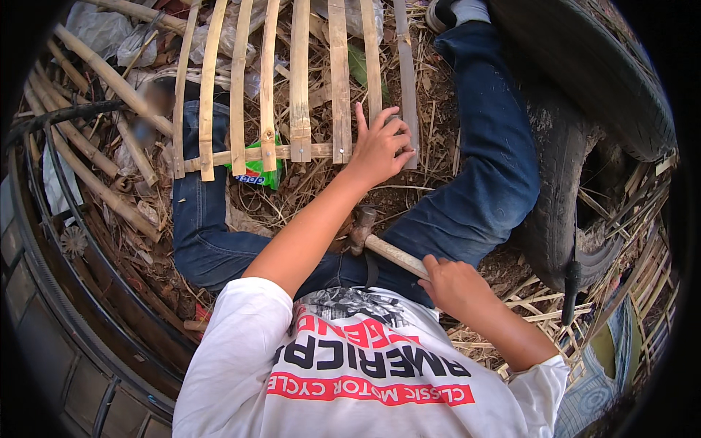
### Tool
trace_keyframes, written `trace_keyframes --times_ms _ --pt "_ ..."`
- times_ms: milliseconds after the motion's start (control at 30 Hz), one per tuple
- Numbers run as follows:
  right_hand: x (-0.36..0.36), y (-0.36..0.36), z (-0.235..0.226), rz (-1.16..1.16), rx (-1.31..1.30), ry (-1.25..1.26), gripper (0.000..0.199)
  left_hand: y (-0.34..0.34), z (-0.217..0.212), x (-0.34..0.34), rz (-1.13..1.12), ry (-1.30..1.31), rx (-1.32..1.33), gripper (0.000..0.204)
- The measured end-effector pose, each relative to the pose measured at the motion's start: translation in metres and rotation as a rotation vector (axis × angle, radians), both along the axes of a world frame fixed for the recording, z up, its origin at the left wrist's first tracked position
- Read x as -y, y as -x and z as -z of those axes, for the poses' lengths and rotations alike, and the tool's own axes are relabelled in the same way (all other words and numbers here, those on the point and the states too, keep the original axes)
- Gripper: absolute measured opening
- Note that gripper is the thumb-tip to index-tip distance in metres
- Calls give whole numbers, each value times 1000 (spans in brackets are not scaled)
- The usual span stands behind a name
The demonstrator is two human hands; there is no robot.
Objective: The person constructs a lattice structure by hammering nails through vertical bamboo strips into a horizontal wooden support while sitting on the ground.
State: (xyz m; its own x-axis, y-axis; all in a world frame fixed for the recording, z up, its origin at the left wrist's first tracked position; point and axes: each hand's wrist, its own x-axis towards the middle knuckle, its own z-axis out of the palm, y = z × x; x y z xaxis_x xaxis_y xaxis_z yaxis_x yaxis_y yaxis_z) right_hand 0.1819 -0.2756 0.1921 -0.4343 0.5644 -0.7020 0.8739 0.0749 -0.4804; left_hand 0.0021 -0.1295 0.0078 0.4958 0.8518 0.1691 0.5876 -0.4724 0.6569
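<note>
My right hand (454, 283) is closed round the end of a hammer's (394, 254) pale wooden handle. The rusty hammer head lies over my lap, pointing away to the left. Further forward, my left hand (380, 148) rests over the lower right corner of a frame of bamboo slats (299, 95). Its fingers curl there, the little finger stretched apart. Under them shows part of a grey rounded thing (393, 119) that I cannot make out. A bamboo crosspiece (252, 154) runs beneath the slat ends, with small nail heads on some slats. My left hand hides its right part.
My legs in blue jeans (482, 153) are spread around the work. Worn tyres (555, 182) stand at the right. Bamboo poles (109, 77) and plastic bags lie at the left, near a black metal frame (55, 175). A green wrapper (259, 174) lies under the slats, among dry litter.
</note>
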Motion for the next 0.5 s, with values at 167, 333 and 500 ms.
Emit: trace_keyframes --times_ms 167,333,500 --pt "29 -37 -31 398 45 -20 29 1 0 2 -19 5 13 16" --pt "61 -43 3 904 -357 99 29 0 -4 2 -23 24 10 18" --pt "60 3 55 1445 -780 303 24 -2 -5 2 -23 23 7 18"
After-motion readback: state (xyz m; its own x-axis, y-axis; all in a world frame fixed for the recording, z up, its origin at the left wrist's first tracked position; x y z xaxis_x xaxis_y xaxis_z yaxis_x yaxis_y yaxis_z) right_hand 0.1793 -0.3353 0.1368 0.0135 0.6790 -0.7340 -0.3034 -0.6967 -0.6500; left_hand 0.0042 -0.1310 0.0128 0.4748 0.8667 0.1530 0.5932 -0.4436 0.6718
